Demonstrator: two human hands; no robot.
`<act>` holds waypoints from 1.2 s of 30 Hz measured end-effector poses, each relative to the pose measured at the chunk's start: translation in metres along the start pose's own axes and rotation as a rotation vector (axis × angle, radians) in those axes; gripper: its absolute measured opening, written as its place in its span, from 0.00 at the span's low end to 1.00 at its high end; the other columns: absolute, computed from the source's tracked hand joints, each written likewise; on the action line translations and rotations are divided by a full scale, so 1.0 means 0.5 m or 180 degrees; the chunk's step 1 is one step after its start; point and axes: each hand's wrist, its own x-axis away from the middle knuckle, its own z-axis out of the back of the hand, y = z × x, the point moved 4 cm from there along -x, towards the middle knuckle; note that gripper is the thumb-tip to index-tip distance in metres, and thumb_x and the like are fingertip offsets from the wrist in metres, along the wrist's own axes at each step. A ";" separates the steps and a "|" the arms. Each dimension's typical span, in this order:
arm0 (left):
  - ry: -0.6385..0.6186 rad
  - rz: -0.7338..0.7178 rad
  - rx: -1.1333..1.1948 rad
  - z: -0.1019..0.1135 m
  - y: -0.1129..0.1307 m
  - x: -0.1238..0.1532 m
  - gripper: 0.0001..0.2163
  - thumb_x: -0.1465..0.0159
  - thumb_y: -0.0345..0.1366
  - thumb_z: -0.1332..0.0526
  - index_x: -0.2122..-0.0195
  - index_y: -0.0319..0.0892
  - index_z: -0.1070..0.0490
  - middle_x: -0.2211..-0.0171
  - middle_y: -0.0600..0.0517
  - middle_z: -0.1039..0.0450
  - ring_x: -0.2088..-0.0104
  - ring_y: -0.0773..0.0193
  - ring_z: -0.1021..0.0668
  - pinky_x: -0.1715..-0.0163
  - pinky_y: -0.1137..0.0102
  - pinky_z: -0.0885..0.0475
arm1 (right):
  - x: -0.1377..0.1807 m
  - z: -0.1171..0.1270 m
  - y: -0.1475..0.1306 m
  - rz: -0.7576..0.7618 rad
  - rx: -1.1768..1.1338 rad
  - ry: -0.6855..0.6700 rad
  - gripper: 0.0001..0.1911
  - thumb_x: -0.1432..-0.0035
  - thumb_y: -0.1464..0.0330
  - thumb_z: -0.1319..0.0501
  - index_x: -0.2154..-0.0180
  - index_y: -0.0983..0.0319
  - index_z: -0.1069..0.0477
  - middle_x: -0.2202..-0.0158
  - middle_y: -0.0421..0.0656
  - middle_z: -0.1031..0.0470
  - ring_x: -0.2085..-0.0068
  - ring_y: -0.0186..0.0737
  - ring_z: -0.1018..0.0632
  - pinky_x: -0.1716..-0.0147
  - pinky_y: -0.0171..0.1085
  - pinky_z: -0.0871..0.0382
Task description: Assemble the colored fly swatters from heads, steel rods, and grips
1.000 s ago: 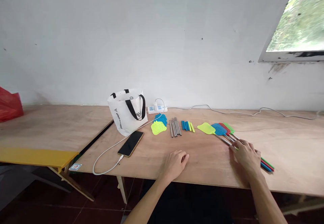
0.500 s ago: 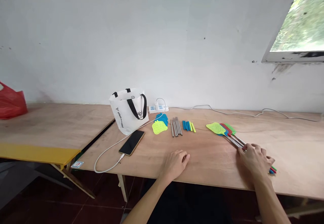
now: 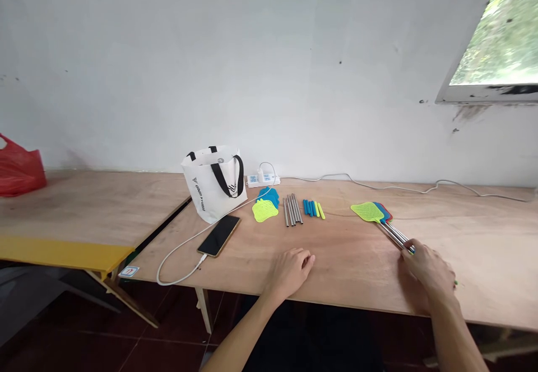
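My right hand [image 3: 428,274] is closed over the handles of several fly swatters [image 3: 380,219] on the wooden table [image 3: 344,249]. Their yellow, blue and red heads lie stacked, pointing away to the left. My left hand [image 3: 290,271] rests flat near the table's front edge, fingers loosely together, holding nothing. Farther back lie loose swatter heads [image 3: 264,205] in yellow and blue, several metal rods [image 3: 291,210], and several short blue and yellow grips [image 3: 312,209].
A white tote bag [image 3: 214,182] stands at the left of the table, with a phone [image 3: 218,236] on a white charging cable in front of it. A power strip [image 3: 262,180] sits by the wall. A second table [image 3: 75,215] at the left carries a red bag [image 3: 19,171].
My right hand has gathered the spread swatters into a tight stack and drawn them a little to the right. The left hand has stayed put.
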 end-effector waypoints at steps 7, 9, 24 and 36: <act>0.0014 -0.0016 0.0022 -0.007 -0.005 0.001 0.16 0.26 0.40 0.48 0.70 0.44 0.29 0.68 0.52 0.23 0.67 0.62 0.23 0.69 0.70 0.39 | 0.018 0.002 -0.040 0.0275 0.0056 0.0608 0.24 0.35 0.62 0.54 0.46 0.61 0.28 0.43 0.58 0.27 0.46 0.62 0.25 0.48 0.63 0.34; 0.0027 -0.0024 0.0028 -0.009 -0.007 0.001 0.16 0.26 0.40 0.48 0.71 0.44 0.29 0.68 0.52 0.23 0.66 0.62 0.23 0.68 0.70 0.38 | 0.025 0.008 -0.072 0.0550 -0.0005 0.0725 0.24 0.34 0.62 0.54 0.44 0.62 0.29 0.39 0.57 0.30 0.42 0.61 0.28 0.45 0.62 0.35; -0.0089 0.0101 0.0506 -0.002 -0.030 -0.011 0.13 0.28 0.40 0.46 0.67 0.44 0.28 0.64 0.51 0.23 0.61 0.61 0.22 0.60 0.69 0.31 | 0.101 -0.067 -0.248 0.1647 0.0018 -0.0603 0.29 0.28 0.59 0.62 0.35 0.58 0.39 0.30 0.51 0.43 0.30 0.52 0.42 0.36 0.60 0.45; 0.0346 0.0715 -0.0922 0.092 -0.303 -0.173 0.33 0.32 0.57 0.45 0.31 0.48 0.48 0.28 0.43 0.48 0.29 0.42 0.48 0.33 0.52 0.50 | 0.105 -0.092 -0.256 0.1667 0.0250 -0.0241 0.28 0.28 0.61 0.61 0.36 0.60 0.37 0.31 0.54 0.41 0.30 0.59 0.42 0.38 0.66 0.45</act>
